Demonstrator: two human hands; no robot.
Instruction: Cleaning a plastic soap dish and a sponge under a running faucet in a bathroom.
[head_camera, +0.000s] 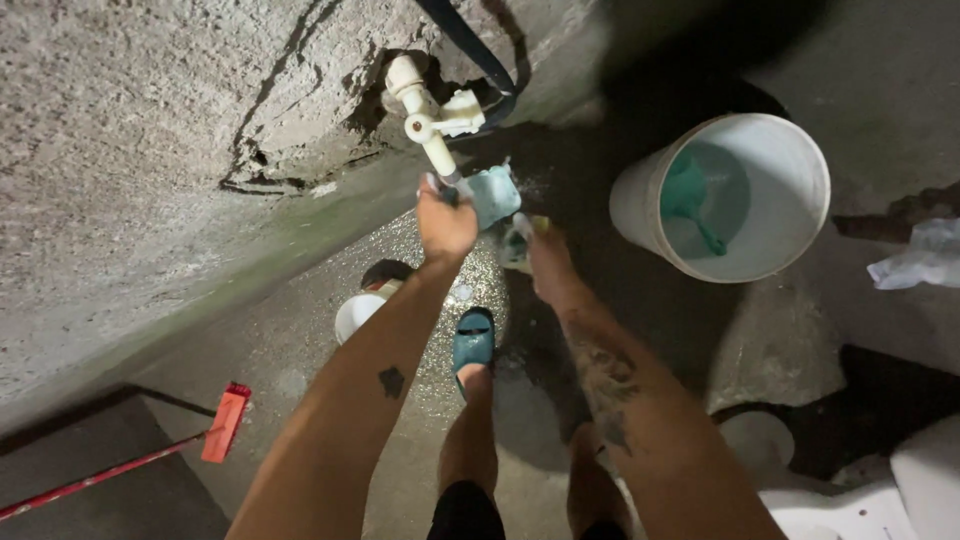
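Teal cloth (494, 194), a small square piece, is held just above the frame's centre, directly under the white plastic tap (432, 112) that projects from the cracked concrete wall (150, 150) at the upper middle. It is pinched by the left hand (445, 222), whose fingers are closed around its lower left edge and the tip of the spout. The right hand (535, 250) is seen just right of it, fingers curled around a small pale item with a yellowish end (518, 240); what that item is cannot be told. One dark hose (480, 55) is looped from the top edge down behind the tap.

Two round containers are counted. One white bucket (800, 160) is placed at the upper right; inside it a teal scoop (688, 195) with a handle is lodged, and whether water is held there cannot be told. One smaller white pot (355, 315) is set on the wet floor (300, 350) left of centre, partly hidden by the left forearm, and its contents are not shown.

One teal slipper (473, 340) is worn on the foot at centre. One red-headed broom (225, 425) is laid at the lower left. One crumpled clear plastic wrapper (925, 255) is seen at the right edge; no label can be made out.
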